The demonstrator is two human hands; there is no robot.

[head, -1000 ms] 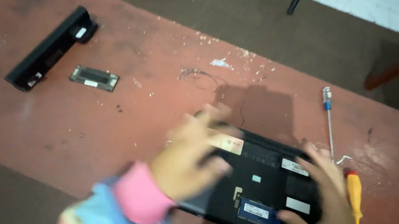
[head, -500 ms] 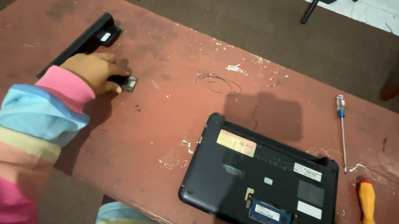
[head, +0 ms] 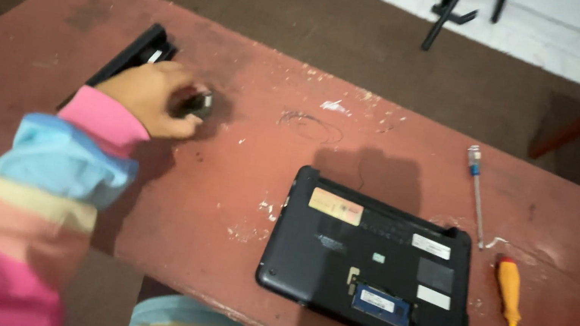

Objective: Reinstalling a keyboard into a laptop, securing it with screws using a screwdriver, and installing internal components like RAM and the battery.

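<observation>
My left hand (head: 151, 95) curled its fingers around the small dark cover plate (head: 198, 104), at ten o'clock from the upturned laptop (head: 371, 263); right hand unseen.

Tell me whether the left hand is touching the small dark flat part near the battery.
Touching. The head view shows the left hand with its fingers curled around the small flat part.

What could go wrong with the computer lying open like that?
The laptop lies upside down near the table's front edge; a bump could knock it off. Its blue chip is uncovered, so table crumbs might get in. The left hand grips a small part, which could slip.
</observation>
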